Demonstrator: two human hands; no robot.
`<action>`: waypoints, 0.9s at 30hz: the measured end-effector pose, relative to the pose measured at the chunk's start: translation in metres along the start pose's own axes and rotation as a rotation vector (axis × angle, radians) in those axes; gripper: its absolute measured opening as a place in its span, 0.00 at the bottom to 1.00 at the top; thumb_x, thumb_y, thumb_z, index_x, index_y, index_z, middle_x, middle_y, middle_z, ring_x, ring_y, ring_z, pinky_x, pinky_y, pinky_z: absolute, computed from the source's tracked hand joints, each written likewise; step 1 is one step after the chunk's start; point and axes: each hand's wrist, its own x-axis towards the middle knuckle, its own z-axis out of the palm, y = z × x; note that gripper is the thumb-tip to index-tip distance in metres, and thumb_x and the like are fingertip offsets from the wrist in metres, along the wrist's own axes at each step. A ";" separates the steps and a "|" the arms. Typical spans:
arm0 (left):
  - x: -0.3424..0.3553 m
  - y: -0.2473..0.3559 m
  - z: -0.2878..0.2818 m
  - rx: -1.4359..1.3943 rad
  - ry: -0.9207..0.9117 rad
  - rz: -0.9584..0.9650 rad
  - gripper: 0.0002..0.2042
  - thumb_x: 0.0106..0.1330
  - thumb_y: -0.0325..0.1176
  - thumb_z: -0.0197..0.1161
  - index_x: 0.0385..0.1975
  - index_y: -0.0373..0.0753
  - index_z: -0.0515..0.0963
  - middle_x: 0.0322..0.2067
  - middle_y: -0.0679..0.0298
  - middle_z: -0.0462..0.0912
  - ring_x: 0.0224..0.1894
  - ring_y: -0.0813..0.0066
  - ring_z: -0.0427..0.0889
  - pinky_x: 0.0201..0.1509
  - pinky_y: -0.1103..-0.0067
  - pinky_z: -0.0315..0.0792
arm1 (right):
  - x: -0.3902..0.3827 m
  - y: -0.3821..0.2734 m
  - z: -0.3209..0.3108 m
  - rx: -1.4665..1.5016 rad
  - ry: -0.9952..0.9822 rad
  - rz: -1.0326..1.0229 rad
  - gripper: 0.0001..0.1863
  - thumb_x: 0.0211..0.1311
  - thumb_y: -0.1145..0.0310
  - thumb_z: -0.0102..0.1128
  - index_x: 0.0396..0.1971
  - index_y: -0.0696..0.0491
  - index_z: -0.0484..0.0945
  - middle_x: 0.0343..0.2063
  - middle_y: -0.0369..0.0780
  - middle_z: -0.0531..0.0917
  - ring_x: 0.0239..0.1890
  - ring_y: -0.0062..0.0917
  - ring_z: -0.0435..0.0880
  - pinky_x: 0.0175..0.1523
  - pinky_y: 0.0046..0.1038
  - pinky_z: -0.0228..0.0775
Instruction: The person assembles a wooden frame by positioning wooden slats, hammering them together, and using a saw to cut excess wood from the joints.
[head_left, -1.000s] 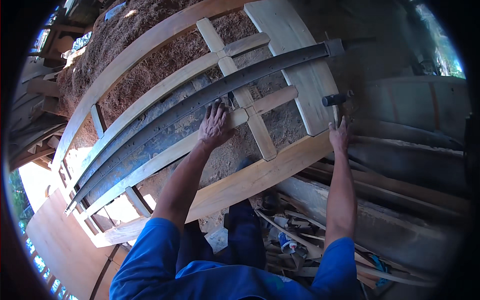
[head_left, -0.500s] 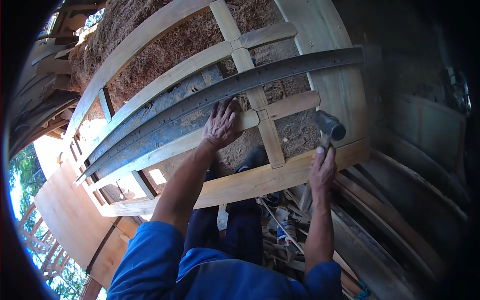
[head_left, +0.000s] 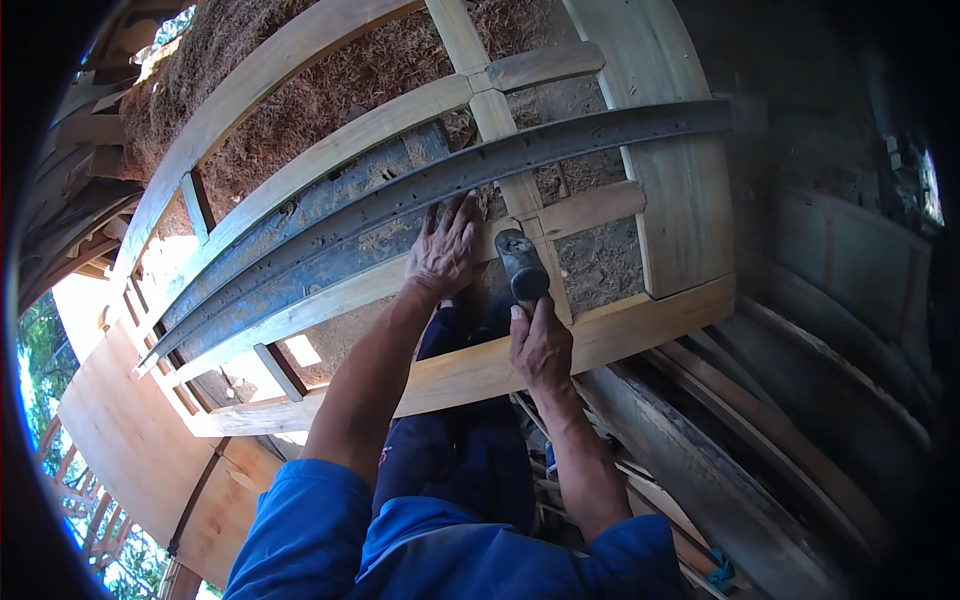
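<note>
A wooden panel frame (head_left: 480, 375) of pale curved rails and cross pieces lies in front of me. My left hand (head_left: 443, 247) rests flat with fingers stretched across one slat (head_left: 310, 305), close to a long dark metal bar (head_left: 560, 143) that lies over the frame. My right hand (head_left: 541, 345) is closed around the handle of a hammer (head_left: 521, 262). The hammer's dark, blunt head is over the joint where the slat meets an upright cross piece (head_left: 492, 112); whether it touches the wood I cannot tell.
A wide board (head_left: 680, 210) forms the frame's right end. Wood shavings (head_left: 300, 100) are heaped beyond it. Long planks (head_left: 700, 470) lean at the lower right, with scraps beneath the frame. A curved plywood sheet (head_left: 140, 400) stands at the left.
My right hand has swung the hammer left, from near the frame's right end to over the slat joint beside my left hand. The left hand stays on the slat.
</note>
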 end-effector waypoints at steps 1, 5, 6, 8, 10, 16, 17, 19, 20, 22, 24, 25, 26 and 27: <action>0.001 0.004 -0.001 -0.016 -0.018 -0.002 0.46 0.46 0.50 0.73 0.65 0.34 0.62 0.70 0.52 0.59 0.74 0.54 0.54 0.74 0.51 0.50 | 0.007 0.008 0.003 -0.063 -0.049 0.039 0.18 0.71 0.61 0.53 0.49 0.61 0.70 0.27 0.52 0.82 0.31 0.49 0.85 0.34 0.44 0.77; 0.009 0.008 -0.008 -0.084 -0.048 -0.011 0.47 0.50 0.54 0.71 0.67 0.33 0.59 0.69 0.51 0.59 0.74 0.53 0.53 0.74 0.52 0.48 | 0.026 0.024 0.000 -0.043 -0.012 0.102 0.17 0.71 0.60 0.52 0.50 0.58 0.70 0.25 0.52 0.82 0.29 0.49 0.84 0.33 0.45 0.76; 0.005 0.009 -0.009 -0.109 -0.068 -0.014 0.47 0.52 0.55 0.70 0.67 0.33 0.59 0.69 0.51 0.59 0.74 0.53 0.53 0.75 0.52 0.48 | 0.022 0.022 -0.002 -0.034 -0.018 0.139 0.17 0.71 0.60 0.52 0.50 0.57 0.70 0.25 0.52 0.81 0.28 0.49 0.84 0.32 0.44 0.76; -0.002 0.011 -0.010 -0.108 -0.022 0.064 0.45 0.57 0.58 0.65 0.67 0.32 0.58 0.68 0.48 0.60 0.73 0.51 0.55 0.74 0.53 0.50 | -0.004 0.037 0.000 0.044 0.071 0.089 0.17 0.71 0.58 0.53 0.49 0.56 0.70 0.23 0.50 0.81 0.26 0.48 0.84 0.31 0.42 0.76; 0.010 0.006 -0.015 -0.174 0.022 0.018 0.44 0.62 0.61 0.58 0.67 0.31 0.58 0.68 0.45 0.60 0.72 0.48 0.56 0.73 0.55 0.53 | -0.020 0.040 -0.009 0.253 0.015 0.228 0.18 0.71 0.57 0.53 0.49 0.56 0.70 0.24 0.49 0.81 0.26 0.47 0.84 0.31 0.41 0.76; 0.086 0.046 -0.030 -0.854 -0.221 -0.777 0.44 0.69 0.67 0.44 0.48 0.18 0.75 0.46 0.28 0.77 0.54 0.33 0.76 0.59 0.57 0.68 | -0.131 0.048 -0.039 0.476 -0.066 0.628 0.21 0.71 0.56 0.56 0.51 0.58 0.69 0.20 0.36 0.77 0.19 0.18 0.75 0.25 0.26 0.71; 0.095 0.044 -0.029 -0.849 -0.256 -0.754 0.44 0.69 0.67 0.44 0.45 0.17 0.75 0.43 0.28 0.78 0.52 0.32 0.77 0.59 0.56 0.68 | -0.145 0.057 -0.038 0.395 -0.026 0.579 0.21 0.71 0.56 0.55 0.51 0.58 0.69 0.20 0.36 0.76 0.18 0.18 0.75 0.25 0.26 0.71; 0.099 0.031 -0.016 -0.821 -0.332 -0.715 0.45 0.69 0.67 0.44 0.39 0.15 0.77 0.38 0.27 0.80 0.48 0.31 0.79 0.58 0.55 0.68 | -0.147 0.048 -0.041 0.266 -0.010 0.477 0.22 0.70 0.57 0.56 0.54 0.59 0.70 0.27 0.44 0.80 0.26 0.31 0.80 0.32 0.34 0.74; 0.097 0.028 -0.012 -0.810 -0.335 -0.675 0.46 0.68 0.69 0.45 0.39 0.14 0.77 0.38 0.27 0.80 0.49 0.32 0.79 0.58 0.55 0.68 | -0.145 0.043 -0.043 0.197 0.001 0.424 0.23 0.70 0.58 0.56 0.55 0.60 0.70 0.30 0.48 0.81 0.30 0.38 0.82 0.35 0.37 0.75; 0.096 0.029 -0.008 -0.787 -0.336 -0.593 0.49 0.65 0.72 0.46 0.39 0.13 0.77 0.39 0.26 0.79 0.51 0.34 0.79 0.58 0.57 0.69 | -0.121 0.028 -0.049 0.130 0.006 0.300 0.25 0.68 0.59 0.59 0.58 0.60 0.70 0.41 0.56 0.82 0.44 0.54 0.82 0.47 0.46 0.75; 0.094 0.028 -0.006 -1.005 -0.265 -0.742 0.52 0.61 0.75 0.47 0.40 0.13 0.77 0.42 0.29 0.79 0.50 0.38 0.80 0.56 0.60 0.70 | -0.108 0.024 -0.040 0.025 0.053 0.188 0.25 0.67 0.60 0.60 0.58 0.59 0.70 0.42 0.55 0.82 0.42 0.51 0.84 0.45 0.44 0.77; 0.097 0.031 -0.004 -0.917 -0.258 -0.747 0.52 0.60 0.75 0.48 0.41 0.13 0.77 0.42 0.30 0.79 0.49 0.39 0.80 0.55 0.60 0.70 | -0.093 0.015 -0.039 0.039 0.081 0.159 0.25 0.66 0.60 0.60 0.58 0.59 0.71 0.42 0.54 0.83 0.41 0.50 0.84 0.43 0.44 0.78; 0.098 0.030 -0.003 -0.900 -0.272 -0.754 0.52 0.60 0.75 0.48 0.42 0.14 0.77 0.43 0.30 0.79 0.49 0.39 0.79 0.55 0.61 0.69 | -0.078 0.006 -0.037 0.053 0.109 0.129 0.26 0.66 0.60 0.61 0.58 0.59 0.71 0.41 0.54 0.83 0.39 0.50 0.85 0.42 0.43 0.79; 0.103 0.031 -0.001 -0.888 -0.281 -0.755 0.51 0.60 0.75 0.48 0.43 0.14 0.76 0.44 0.31 0.79 0.48 0.40 0.79 0.55 0.61 0.69 | -0.066 0.001 -0.032 0.025 0.135 0.116 0.25 0.67 0.59 0.60 0.58 0.58 0.71 0.39 0.53 0.83 0.37 0.48 0.85 0.39 0.42 0.79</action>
